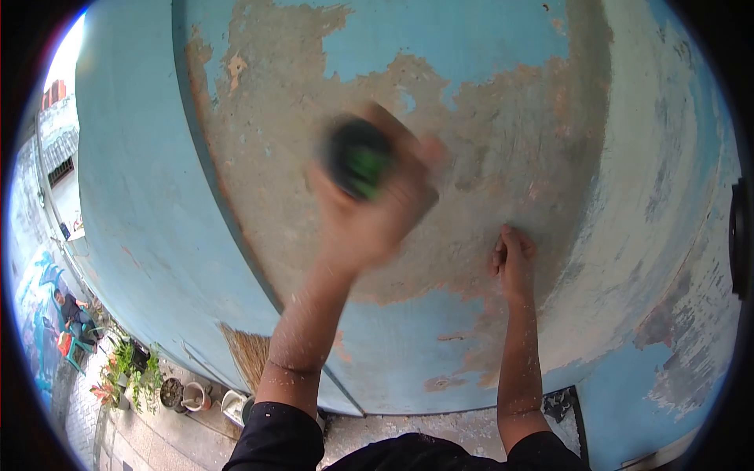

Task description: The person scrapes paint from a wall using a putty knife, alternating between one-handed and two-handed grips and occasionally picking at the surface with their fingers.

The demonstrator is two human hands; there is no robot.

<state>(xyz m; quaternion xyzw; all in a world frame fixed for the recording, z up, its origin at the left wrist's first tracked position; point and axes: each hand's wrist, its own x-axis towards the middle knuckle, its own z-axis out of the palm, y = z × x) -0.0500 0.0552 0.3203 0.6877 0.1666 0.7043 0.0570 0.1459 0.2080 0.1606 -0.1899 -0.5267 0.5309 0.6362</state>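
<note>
My left hand (373, 212), smeared by motion, is wrapped round a round black and green tool (360, 158) with a brownish edge behind it. It is in front of the wall (275, 180), where blue paint has come off and grey-brown plaster shows. Whether the tool touches the wall is hard to tell. Lower right, my right hand (514, 255) is near the bare plaster with its fingers bent together; what they hold, if anything, is too small to make out. Pale specks dot both forearms.
A straw broom (245, 355) leans at the wall's foot. Potted plants (129, 365), pots (196, 396) and a pale container (234, 407) stand on the paving at lower left. Farther off, a person (72, 312) sits on a green chair (75, 352).
</note>
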